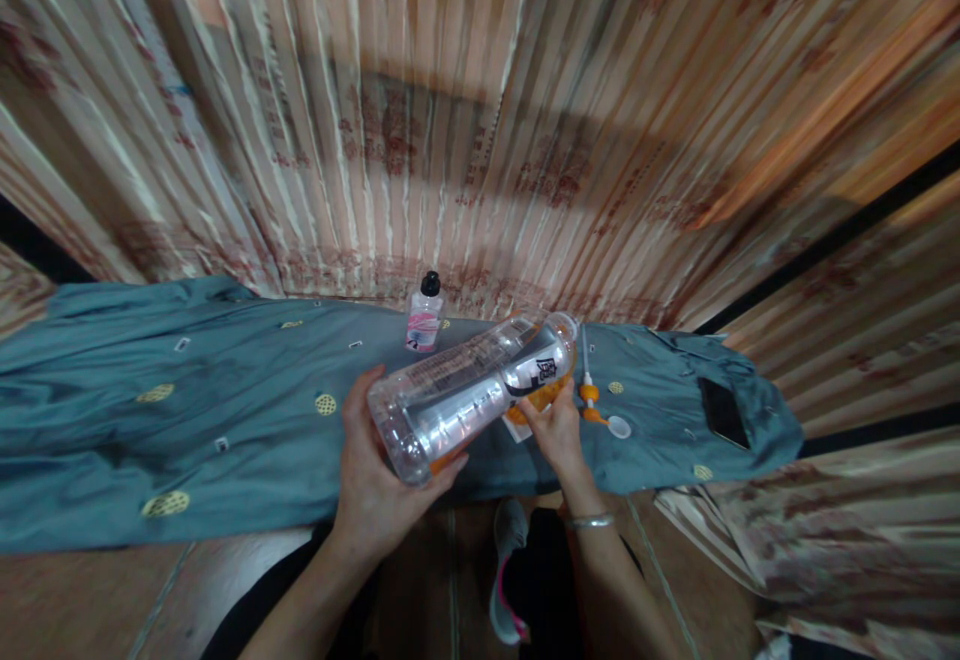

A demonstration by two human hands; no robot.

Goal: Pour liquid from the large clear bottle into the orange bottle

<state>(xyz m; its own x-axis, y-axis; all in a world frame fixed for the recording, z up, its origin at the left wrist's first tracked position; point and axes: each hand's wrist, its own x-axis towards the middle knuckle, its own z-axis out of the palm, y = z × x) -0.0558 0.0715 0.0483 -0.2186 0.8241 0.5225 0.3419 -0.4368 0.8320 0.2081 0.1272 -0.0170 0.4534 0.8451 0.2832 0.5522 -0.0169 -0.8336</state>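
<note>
A large clear plastic bottle (457, 400) with a silvery label and dark print is held tilted above the cloth, its neck end up and to the right. My left hand (382, 470) wraps around its base, thumb along the near side. Near the neck end, my right hand (556, 425) is closed against the bottle's underside, its fingers partly hidden. Orange (544, 402) shows beneath the bottle by my right hand; whether it is a separate container I cannot tell. To the right lies an orange pump top (590, 395) with a pale tube, beside a round whitish cap (619, 427).
A small bottle with a black cap and pink label (424, 320) stands at the back of the blue-green cloth (255, 420). A black phone (724, 412) lies at the right. Behind hangs a pleated patterned curtain (450, 140). Dark bars flank the cloth-covered surface.
</note>
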